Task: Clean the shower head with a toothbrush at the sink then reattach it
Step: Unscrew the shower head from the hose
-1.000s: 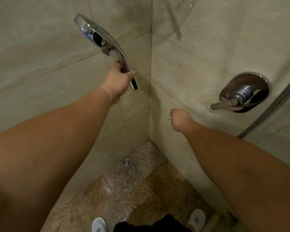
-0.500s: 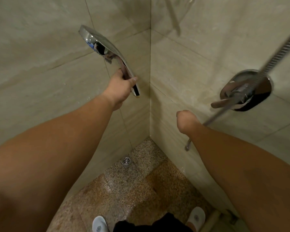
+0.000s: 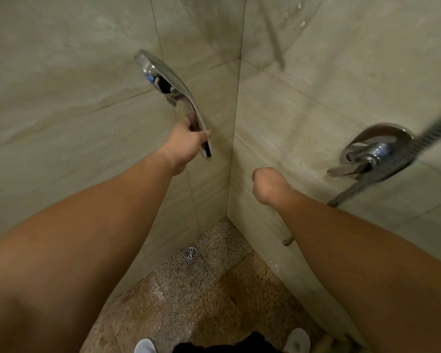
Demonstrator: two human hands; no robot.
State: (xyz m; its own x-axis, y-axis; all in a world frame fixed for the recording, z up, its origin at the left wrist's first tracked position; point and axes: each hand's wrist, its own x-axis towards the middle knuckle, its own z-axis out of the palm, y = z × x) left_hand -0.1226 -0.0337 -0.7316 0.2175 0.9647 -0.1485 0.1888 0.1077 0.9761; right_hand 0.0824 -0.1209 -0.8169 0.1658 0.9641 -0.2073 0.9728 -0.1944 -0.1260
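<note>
Overhead, left hand gripping glossy chrome shower head — right hand fisted, grip on ribbed hose unclear.

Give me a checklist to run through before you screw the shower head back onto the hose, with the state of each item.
1. Shower head held firmly: ok, the left hand grips its handle.
2. Threaded bottom end of the handle free: ok, it sticks out below the fingers, nothing attached.
3. Hose within reach: ok, it runs past the mixer valve behind the right forearm, and its end fitting hangs below that arm.
4. Right hand holding the hose: cannot tell, the fist is curled but its palm side is hidden.
5. Hose end lined up with the handle: not ok, they are well apart.
6. Washer in the fitting: cannot tell, too small.
</note>
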